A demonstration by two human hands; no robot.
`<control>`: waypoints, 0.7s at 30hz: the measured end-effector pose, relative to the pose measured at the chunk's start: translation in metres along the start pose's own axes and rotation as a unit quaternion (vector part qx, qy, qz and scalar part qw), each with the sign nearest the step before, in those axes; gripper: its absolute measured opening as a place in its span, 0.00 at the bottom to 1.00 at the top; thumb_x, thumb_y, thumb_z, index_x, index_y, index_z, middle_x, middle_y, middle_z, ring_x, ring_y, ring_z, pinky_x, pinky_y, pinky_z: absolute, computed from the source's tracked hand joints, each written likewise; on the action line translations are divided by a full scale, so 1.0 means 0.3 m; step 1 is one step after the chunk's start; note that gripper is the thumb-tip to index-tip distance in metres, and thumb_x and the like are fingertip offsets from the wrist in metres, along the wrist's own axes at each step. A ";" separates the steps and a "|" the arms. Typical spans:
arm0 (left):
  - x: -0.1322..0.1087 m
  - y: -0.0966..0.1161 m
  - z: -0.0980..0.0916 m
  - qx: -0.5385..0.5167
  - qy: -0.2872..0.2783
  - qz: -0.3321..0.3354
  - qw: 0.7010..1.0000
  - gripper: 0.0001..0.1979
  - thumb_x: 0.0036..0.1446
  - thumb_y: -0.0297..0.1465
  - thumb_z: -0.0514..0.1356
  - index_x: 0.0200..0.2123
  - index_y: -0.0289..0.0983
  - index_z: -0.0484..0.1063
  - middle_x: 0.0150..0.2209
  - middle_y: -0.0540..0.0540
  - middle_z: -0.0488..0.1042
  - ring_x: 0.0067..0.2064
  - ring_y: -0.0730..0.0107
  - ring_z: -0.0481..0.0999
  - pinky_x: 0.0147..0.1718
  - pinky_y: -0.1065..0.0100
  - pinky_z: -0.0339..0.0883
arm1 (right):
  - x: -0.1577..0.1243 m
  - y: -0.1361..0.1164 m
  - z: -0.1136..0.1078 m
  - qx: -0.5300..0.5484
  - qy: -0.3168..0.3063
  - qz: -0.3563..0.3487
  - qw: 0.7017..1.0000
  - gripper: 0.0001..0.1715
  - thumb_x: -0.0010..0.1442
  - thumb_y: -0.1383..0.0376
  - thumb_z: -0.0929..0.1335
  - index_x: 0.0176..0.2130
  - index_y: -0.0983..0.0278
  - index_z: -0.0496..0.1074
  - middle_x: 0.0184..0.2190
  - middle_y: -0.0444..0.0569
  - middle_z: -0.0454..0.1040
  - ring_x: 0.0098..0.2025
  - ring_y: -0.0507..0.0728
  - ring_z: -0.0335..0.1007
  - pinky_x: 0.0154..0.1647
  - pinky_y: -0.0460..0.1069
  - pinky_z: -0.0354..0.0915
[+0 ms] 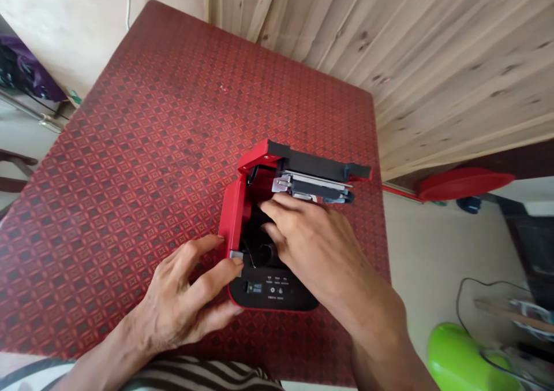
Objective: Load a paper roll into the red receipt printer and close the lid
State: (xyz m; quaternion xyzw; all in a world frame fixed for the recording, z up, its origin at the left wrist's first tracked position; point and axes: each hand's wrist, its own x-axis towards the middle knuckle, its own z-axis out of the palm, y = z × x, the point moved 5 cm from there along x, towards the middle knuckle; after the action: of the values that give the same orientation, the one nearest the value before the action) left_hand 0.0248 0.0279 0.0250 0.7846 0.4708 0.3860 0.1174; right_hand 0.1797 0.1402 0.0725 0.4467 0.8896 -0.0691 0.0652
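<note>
A red and black machine, like a small label printer (234,215), stands on the table with its lid (311,163) raised. The black front panel (285,293) carries small white markings and a little window. Around the near left corner of the printer lies my left hand (182,290), its spread fingers gripping the side, one fingertip on a grey tab (236,256). My right hand (309,235) reaches into the open inside, fingers bent. Whatever its fingers hold is hidden in the dark compartment. Metal and dark parts (311,187) hang under the lid, just above my right hand.
A red patterned cover lies over the table (151,119). Wooden panelling (329,21) rises behind it. To the right are a red round basin (465,183), a bright green rounded object (463,359) and a dark cable (461,304). Dark purple cloth (30,70) hangs at far left.
</note>
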 end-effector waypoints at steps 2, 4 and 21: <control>-0.004 -0.005 0.003 -0.004 0.001 -0.003 1.000 0.17 0.71 0.39 0.61 0.58 0.38 0.70 0.54 0.35 0.75 0.53 0.60 0.80 0.43 0.66 0.82 | 0.008 0.004 0.005 0.002 -0.005 0.000 1.000 0.17 0.59 0.80 0.69 0.41 0.62 0.79 0.40 0.49 0.84 0.37 0.62 0.82 0.30 0.54 0.67; -0.009 -0.010 0.007 -0.009 0.002 -0.004 1.000 0.18 0.71 0.39 0.61 0.59 0.38 0.70 0.56 0.34 0.74 0.54 0.60 0.80 0.44 0.65 0.82 | 0.009 0.007 0.010 0.009 -0.006 -0.001 1.000 0.15 0.60 0.79 0.70 0.40 0.61 0.79 0.39 0.49 0.83 0.37 0.63 0.82 0.30 0.55 0.69; 0.176 -0.015 -0.177 -0.032 0.023 -0.048 0.998 0.30 0.62 0.53 0.66 0.61 0.44 0.72 0.54 0.42 0.77 0.53 0.54 0.80 0.50 0.52 0.80 | -0.256 -0.017 -0.045 0.283 0.157 -0.076 0.943 0.21 0.68 0.78 0.65 0.56 0.63 0.76 0.45 0.51 0.78 0.46 0.58 0.74 0.50 0.54 0.77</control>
State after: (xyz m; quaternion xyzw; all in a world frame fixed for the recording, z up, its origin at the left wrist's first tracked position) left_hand -0.0024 0.0647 0.0845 0.7481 0.4974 0.4129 0.1500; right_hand 0.2203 0.0794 0.0996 0.3834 0.8634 -0.2518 -0.2102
